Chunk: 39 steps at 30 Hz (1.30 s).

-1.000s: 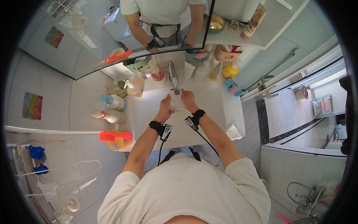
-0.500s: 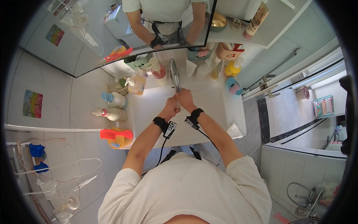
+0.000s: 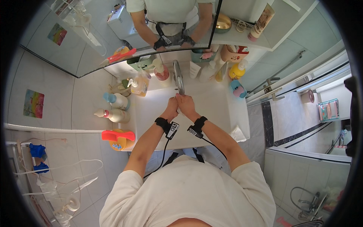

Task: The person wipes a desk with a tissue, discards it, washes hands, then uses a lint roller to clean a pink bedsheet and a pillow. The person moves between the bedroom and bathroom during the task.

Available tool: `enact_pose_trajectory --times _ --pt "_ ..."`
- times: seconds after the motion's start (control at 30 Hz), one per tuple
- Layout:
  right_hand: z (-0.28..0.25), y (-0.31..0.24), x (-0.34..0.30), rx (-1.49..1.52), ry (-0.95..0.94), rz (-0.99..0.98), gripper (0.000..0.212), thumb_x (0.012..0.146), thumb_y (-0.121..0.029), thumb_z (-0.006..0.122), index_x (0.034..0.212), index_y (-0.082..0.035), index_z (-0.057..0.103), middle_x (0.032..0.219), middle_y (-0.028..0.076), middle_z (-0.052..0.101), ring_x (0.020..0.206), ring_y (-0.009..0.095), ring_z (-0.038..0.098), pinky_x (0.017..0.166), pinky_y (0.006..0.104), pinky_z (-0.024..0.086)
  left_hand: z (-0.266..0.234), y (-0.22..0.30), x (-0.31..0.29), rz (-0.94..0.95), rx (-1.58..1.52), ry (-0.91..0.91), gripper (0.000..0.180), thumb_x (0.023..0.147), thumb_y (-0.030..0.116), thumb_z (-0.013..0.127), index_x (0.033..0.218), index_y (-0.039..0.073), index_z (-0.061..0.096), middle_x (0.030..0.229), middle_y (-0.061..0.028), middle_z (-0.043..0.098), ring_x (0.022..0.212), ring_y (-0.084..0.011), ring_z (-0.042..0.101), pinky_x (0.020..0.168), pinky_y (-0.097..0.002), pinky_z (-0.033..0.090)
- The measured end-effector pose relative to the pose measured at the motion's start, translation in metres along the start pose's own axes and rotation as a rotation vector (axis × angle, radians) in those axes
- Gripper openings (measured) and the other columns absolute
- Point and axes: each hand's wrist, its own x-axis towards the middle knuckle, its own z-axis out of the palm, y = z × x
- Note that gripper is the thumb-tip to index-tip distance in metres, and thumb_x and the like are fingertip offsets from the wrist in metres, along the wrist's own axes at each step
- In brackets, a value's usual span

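Over the white washbasin, my two hands meet just below the outlet of the chrome tap. My left hand is closed, its knuckles pressed against the other hand. My right hand is also closed, with its fingers curled in beside the left. A small whitish patch shows between the hands; whether it is cloth, foam or water I cannot tell. Both wrists wear black straps with small cabled devices.
Left of the basin stand pump bottles and an orange tub with a red handle. Behind are a red-labelled pump bottle, a white tube and a yellow bottle. A white cloth lies on the right rim. A mirror overhangs the back.
My right hand has drawn slightly down and left, against the left hand. My left hand has turned and moved up slightly, its fingers now curled in beside the right.
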Motion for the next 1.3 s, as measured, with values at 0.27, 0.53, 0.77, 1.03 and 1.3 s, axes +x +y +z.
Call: enact_pose_trajectory --times 0.27,0.53,0.77,1.03,1.3 --pt "-0.006 0.02 0.012 0.202 0.083 0.155 0.039 0.091 -0.033 0.048 0.077 0.0 0.062 0.074 0.021 0.062 0.073 0.037 0.061 0.065 0.0429 0.048 -0.012 0.031 -0.026 -0.152 -0.011 -0.274 0.026 0.095 0.037 0.046 0.091 0.011 0.053 0.06 0.0034 0.042 0.044 -0.007 0.035 0.035 -0.0226 0.021" --pt "-0.018 0.028 -0.004 0.412 -0.166 0.227 0.037 0.089 -0.035 0.054 0.082 0.0 0.064 0.067 0.016 0.06 0.058 0.026 0.059 0.061 0.0386 0.047 -0.031 0.023 -0.015 0.14 0.109 -0.112 0.017 0.095 0.028 0.049 0.095 0.011 0.051 0.068 0.0031 0.045 0.049 -0.0086 0.036 0.04 -0.0224 0.023" --pt "0.015 0.003 -0.006 -0.013 0.034 -0.31 0.015 0.074 -0.025 0.058 0.075 -0.011 0.062 0.079 0.012 0.063 0.074 0.033 0.059 0.067 0.0468 0.047 -0.049 -0.018 0.032 0.308 0.275 -0.446 0.014 0.089 0.013 0.052 0.1 0.004 0.055 0.094 -0.0036 0.059 0.092 -0.0144 0.058 0.075 -0.0301 0.05" --pt "-0.004 -0.011 -0.011 0.183 0.01 0.094 0.024 0.077 -0.025 0.055 0.069 -0.006 0.065 0.071 0.018 0.063 0.071 0.036 0.062 0.061 0.0465 0.048 -0.019 -0.024 0.028 -0.083 -0.132 -0.068 0.022 0.093 0.034 0.045 0.092 0.013 0.053 0.07 0.002 0.051 0.052 -0.0091 0.048 0.041 -0.024 0.035" --pt "0.007 -0.006 -0.009 -0.122 0.058 0.006 0.016 0.075 -0.022 0.057 0.077 -0.008 0.064 0.077 0.014 0.065 0.076 0.035 0.062 0.065 0.0468 0.048 -0.047 -0.024 0.054 0.459 0.809 -0.394 0.009 0.085 0.016 0.053 0.09 0.008 0.055 0.086 -0.0064 0.06 0.081 -0.0212 0.06 0.062 -0.0323 0.048"
